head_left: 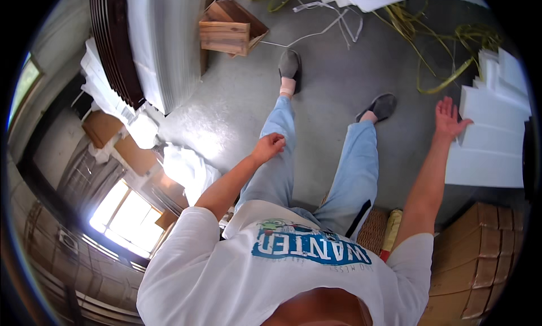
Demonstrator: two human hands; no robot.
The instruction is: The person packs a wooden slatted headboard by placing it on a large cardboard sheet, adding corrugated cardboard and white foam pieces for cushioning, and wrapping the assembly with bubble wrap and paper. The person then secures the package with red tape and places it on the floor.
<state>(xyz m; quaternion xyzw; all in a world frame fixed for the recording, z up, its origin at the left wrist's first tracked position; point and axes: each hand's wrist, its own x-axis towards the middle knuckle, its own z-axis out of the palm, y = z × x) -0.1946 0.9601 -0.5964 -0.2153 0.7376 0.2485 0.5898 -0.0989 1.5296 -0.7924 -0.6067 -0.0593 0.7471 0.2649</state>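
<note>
My left hand (268, 148) hangs in front of my left thigh, its fingers loosely curled, with nothing visible in it. On the right, my right hand (449, 121) is stretched out, palm up with the thumb held apart from the fingers, and it holds nothing. Beside that hand stands a stack of white foam-like sheets (488, 145) with stepped edges. The thumb overlaps the edge of the stack; whether it touches cannot be told.
A wooden box (224, 37) lies beyond my left foot. Yellow strapping (446, 80) and white strapping (316, 32) tangle on the floor. Tall wrapped panels (164, 43) stand at left, near a white plastic bag (188, 170). Cardboard boxes (474, 252) are piled at lower right.
</note>
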